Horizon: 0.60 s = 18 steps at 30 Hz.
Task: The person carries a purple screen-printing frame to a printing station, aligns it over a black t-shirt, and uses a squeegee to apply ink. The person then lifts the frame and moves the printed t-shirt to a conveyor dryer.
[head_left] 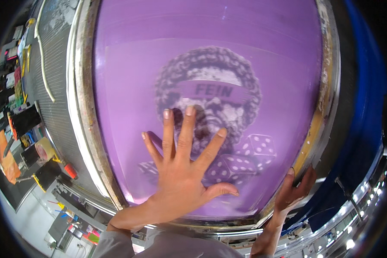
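A purple printing screen [129, 77] fills the middle of the head view, stretched in a worn, stained frame [87, 86]. The mesh carries a dark and pale picture of a curly-haired head with a banded eye area, and several dice below it. My left hand [181, 172] lies spread over the lower part of this picture, palm down, covering some of the face and dice. It holds nothing. At the lower right, my right hand [293, 189] grips the frame's side rail, thumb toward the mesh and fingers toward the outer side.
A dark ribbed surface with a pale cord [45, 69] runs along the left. Beyond it sit a tape roll [44, 149], a red-ended tool [70, 171] and several dark boxes. Blue material [367, 86] hangs along the right, with bright lights at the lower right.
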### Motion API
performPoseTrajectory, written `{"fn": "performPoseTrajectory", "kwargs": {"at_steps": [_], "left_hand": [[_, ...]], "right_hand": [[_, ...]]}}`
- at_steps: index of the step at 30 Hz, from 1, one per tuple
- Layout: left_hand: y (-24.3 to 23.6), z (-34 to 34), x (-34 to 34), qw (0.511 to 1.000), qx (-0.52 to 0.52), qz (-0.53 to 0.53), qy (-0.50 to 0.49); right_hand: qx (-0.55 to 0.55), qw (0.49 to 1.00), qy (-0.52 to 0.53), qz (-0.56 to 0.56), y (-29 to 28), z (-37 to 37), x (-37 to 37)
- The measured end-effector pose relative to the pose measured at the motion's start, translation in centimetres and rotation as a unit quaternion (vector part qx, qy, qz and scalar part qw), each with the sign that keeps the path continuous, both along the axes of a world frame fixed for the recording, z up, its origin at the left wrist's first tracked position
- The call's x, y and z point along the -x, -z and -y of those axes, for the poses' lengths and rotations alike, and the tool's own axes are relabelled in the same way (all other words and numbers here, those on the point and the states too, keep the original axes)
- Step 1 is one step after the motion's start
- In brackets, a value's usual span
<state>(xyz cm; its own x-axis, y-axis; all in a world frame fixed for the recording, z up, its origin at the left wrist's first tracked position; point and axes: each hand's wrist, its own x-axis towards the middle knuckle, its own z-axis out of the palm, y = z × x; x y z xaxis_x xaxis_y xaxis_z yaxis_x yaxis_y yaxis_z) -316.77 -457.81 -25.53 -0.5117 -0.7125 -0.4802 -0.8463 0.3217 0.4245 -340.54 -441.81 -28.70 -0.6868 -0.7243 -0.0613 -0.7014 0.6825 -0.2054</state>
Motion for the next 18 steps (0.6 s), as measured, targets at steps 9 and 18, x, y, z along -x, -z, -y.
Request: {"fn": "performPoseTrajectory", "kwargs": {"at_steps": [9,18], "left_hand": [[-0.5,2.2,-4.1,0.996,0.067,0.058,-0.031],[-0.3,2.1,-4.1,1.000,-0.002,0.012,0.001]], "right_hand": [[-0.027,0.999,0.028,-0.034,0.7,-1.1,0.6],[-0.050,0.996,0.044,-0.057,0.4,-0.8,0.4]]}}
